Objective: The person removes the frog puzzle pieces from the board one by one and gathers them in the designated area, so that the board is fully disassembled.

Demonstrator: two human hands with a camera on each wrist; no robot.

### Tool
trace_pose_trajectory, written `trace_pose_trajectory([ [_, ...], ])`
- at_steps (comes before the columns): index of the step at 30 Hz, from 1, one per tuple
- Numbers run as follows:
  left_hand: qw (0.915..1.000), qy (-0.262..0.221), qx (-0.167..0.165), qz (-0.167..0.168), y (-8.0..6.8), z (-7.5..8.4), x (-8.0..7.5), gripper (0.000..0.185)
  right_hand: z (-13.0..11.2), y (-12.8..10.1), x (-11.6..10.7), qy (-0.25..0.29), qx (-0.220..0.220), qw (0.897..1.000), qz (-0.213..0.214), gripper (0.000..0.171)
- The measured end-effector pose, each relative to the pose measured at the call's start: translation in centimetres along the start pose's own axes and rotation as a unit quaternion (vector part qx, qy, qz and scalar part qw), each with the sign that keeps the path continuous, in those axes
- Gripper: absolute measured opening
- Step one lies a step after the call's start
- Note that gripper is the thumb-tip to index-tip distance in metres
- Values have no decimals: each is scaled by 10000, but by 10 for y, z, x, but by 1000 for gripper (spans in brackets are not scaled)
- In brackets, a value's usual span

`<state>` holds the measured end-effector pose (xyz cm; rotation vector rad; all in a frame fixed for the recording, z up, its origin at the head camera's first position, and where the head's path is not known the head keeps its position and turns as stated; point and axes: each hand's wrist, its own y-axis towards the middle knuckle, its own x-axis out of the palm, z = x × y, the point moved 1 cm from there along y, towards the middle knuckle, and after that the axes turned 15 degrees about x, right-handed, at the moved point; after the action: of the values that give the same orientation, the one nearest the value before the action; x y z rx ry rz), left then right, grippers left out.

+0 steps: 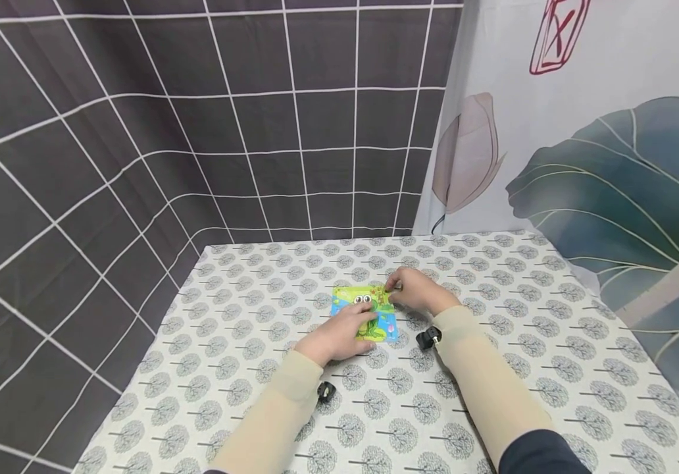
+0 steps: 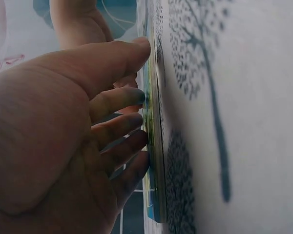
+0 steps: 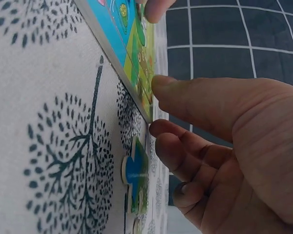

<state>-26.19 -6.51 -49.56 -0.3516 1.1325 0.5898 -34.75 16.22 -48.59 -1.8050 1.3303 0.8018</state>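
Bench [image 1: 493, 395] under a tree-print cloth, backed by a dark grid curtain [image 1: 138, 164] on the left and a leaf-print curtain [image 1: 612, 164] on the right. Puzzle board [image 1: 365, 313], green and blue with a frog picture, lies flat near mid-bench, between the two hands. Left hand [image 1: 339, 336] rests on the board's near half; the left wrist view shows its fingers [image 2: 129, 97] nearly straight, tips pressing the board face, nothing gripped. Right hand [image 1: 415, 289] sits at the board's far right corner; in the right wrist view the thumb [image 3: 195, 100] lies on the board edge and the other fingers are loosely curled beside it, touching or almost touching the cloth; whether they pinch a piece there I cannot tell. A loose piece [image 3: 135, 173], blue and green, lies on the cloth just beside that corner, apart from the board. Risks, as judgement: the board is thin and the cloth looks smooth, so a sideways push from the thumb could slide the board if the left hand's pressure eases. Pressing at the edge may tip the corner up and pop seated pieces out. The loose piece sits under the curled fingers and could be knocked further off, or hidden by the hand. A piece forced in askew may jam or lift its neighbours.
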Motion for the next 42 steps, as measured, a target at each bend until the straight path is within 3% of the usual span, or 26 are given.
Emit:
trace_pose_trajectory([
  [8, 9996, 242, 53, -116, 1, -2, 2, 69, -6, 8, 2, -335, 14, 9993, -193, 28],
  [24, 9985, 458, 98, -296, 1, -2, 3, 61, -9, 19, 7, -569, -42, 9983, -115, 33],
  [31, 9983, 486, 112, -293, 1, -1, 3, 60, -10, 16, 7, -312, 144, 9994, -45, 37],
  [42, 9984, 455, 111, -316, 1, -2, 3, 59, -12, 17, 6, -59, 32, 9999, 141, 37],
])
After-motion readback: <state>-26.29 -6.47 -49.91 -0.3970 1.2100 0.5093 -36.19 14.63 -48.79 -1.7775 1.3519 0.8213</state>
